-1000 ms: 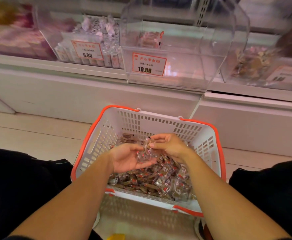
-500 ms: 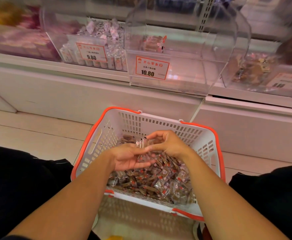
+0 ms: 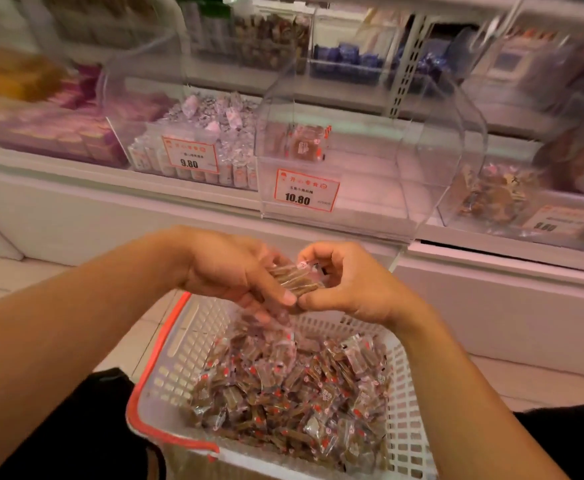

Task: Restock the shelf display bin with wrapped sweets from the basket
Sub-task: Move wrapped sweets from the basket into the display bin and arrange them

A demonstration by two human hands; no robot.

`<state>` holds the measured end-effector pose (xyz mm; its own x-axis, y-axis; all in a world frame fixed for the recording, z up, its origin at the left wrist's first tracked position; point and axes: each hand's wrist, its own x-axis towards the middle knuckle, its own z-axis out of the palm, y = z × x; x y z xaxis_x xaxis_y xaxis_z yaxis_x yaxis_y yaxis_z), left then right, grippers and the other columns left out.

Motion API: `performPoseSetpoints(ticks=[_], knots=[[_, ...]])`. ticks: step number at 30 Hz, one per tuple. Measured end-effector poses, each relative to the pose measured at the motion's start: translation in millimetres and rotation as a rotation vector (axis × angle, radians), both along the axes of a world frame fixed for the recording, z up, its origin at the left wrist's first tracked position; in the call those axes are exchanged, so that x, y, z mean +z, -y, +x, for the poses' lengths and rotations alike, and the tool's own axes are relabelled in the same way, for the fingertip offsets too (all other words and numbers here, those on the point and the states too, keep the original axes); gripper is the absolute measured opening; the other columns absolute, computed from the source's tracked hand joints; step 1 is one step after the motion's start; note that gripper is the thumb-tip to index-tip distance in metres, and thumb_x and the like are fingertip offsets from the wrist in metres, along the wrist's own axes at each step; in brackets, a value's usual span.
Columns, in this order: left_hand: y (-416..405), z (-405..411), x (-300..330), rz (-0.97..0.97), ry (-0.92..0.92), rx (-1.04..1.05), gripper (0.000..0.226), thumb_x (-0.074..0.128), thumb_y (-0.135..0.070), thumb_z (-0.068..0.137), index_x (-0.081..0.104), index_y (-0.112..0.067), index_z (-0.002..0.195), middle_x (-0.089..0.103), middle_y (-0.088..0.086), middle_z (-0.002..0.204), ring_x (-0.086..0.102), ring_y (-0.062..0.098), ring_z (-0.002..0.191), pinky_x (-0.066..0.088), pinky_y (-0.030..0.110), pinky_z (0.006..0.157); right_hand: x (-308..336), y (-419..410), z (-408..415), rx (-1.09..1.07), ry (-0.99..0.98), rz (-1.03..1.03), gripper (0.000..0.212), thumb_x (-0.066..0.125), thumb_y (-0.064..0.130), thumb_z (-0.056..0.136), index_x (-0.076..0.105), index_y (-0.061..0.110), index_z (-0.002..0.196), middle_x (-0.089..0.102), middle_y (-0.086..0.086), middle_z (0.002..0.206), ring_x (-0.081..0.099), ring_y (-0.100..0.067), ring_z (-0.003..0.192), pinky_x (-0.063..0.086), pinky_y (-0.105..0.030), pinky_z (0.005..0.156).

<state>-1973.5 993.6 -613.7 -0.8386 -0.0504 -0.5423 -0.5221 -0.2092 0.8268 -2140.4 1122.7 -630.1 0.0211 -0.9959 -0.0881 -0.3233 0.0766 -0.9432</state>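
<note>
Small bunch of wrapped sweets (image 3: 295, 278) held above the basket (image 3: 166, 372), exact count unclear, blurred. Both hands cupped together around it: left hand (image 3: 230, 268) palm-in, thumb over the bunch; right hand (image 3: 347, 285) fingers curled onto it. One white basket, orange rim, many sweets inside, too many to count. Clear display bin (image 3: 370, 188) straight ahead, nearly empty, price tag (image 3: 306, 190) 10.80. Neighbouring bin (image 3: 193, 147) left, tagged 9.80, full.

Head cam, fwd/down, close over basket (image 3: 166, 344), shelf bin (image 3: 370, 188) just ahead.
</note>
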Motion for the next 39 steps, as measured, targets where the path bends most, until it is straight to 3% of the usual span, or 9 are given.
performPoseSetpoints(ticks=[3,6,8,10,14,18,24,34,39], knots=[[23,8,52,-0.130,-0.171,0.139,0.055,0.074,-0.053,0.076,0.065,-0.013,0.111,0.072,0.013,0.104,0.070,0.024,0.089,0.057,0.031,0.064,52,0,-4,-0.094,0.068,-0.259,0.032,0.083,0.011,0.063,0.067,0.021,0.088,0.069,0.003,0.078,0.062,-0.011,0.071,0.051,-0.025,0.067],[48,9,69,-0.657,-0.286,0.555,0.052,0.062,-0.070,0.070,0.067,-0.019,0.075,0.073,0.009,0.080,0.069,0.017,0.062,0.047,0.027,0.045,103,14,-28,-0.247,0.232,-0.538,0.030,0.080,0.018,0.063,0.069,0.025,0.090,0.074,-0.002,0.083,0.070,-0.018,0.076,0.057,-0.030,0.071],[65,1,64,-1.070,-0.234,0.681,0.056,0.056,-0.071,0.078,0.064,-0.016,0.068,0.071,0.001,0.065,0.066,0.013,0.053,0.045,0.027,0.047,129,41,-52,-0.382,0.046,-0.572,0.026,0.081,0.022,0.066,0.071,0.026,0.090,0.075,-0.001,0.081,0.069,-0.014,0.072,0.057,-0.025,0.065],[74,-7,56,-1.226,-0.156,0.668,0.054,0.054,-0.069,0.081,0.064,-0.017,0.071,0.069,-0.001,0.062,0.067,0.016,0.057,0.051,0.032,0.053,140,80,-72,-0.419,-0.248,-0.390,0.023,0.081,0.017,0.072,0.072,0.023,0.092,0.075,0.002,0.079,0.067,-0.006,0.067,0.055,-0.021,0.060],[80,-22,47,-1.268,-0.162,0.630,0.045,0.057,-0.061,0.085,0.062,-0.020,0.068,0.067,-0.004,0.059,0.064,0.013,0.054,0.055,0.035,0.059,118,151,-87,-0.244,-0.627,0.079,0.026,0.083,0.015,0.072,0.071,0.008,0.094,0.074,-0.013,0.089,0.070,-0.024,0.078,0.057,-0.043,0.072],[86,-30,48,-1.311,-0.163,0.554,0.032,0.060,-0.039,0.090,0.062,-0.017,0.066,0.067,0.000,0.059,0.064,0.017,0.057,0.055,0.038,0.060,80,180,-79,-0.048,-0.529,0.290,0.028,0.077,0.009,0.079,0.065,0.004,0.104,0.070,-0.007,0.089,0.066,-0.018,0.077,0.055,-0.031,0.070],[90,-31,50,-1.330,-0.200,0.512,0.021,0.060,-0.024,0.086,0.062,-0.014,0.067,0.065,0.002,0.059,0.062,0.018,0.058,0.052,0.040,0.060,62,185,-75,0.042,-0.865,0.181,0.020,0.071,0.021,0.082,0.054,0.019,0.093,0.058,0.003,0.088,0.050,-0.011,0.073,0.041,-0.026,0.060],[87,-36,47,-1.249,-0.254,0.498,0.024,0.060,-0.027,0.089,0.060,-0.015,0.069,0.065,0.003,0.060,0.064,0.021,0.058,0.054,0.045,0.062,60,183,-88,-0.087,-0.860,0.036,0.031,0.076,0.031,0.082,0.054,0.022,0.101,0.059,0.009,0.090,0.055,-0.008,0.080,0.041,-0.022,0.062],[88,-37,46,-1.256,-0.249,0.484,0.023,0.059,-0.026,0.089,0.060,-0.013,0.070,0.065,0.004,0.060,0.064,0.022,0.058,0.054,0.048,0.061,53,190,-95,-0.059,-0.904,0.138,0.028,0.073,0.028,0.085,0.054,0.020,0.104,0.061,0.001,0.101,0.058,-0.018,0.090,0.048,-0.030,0.075]])
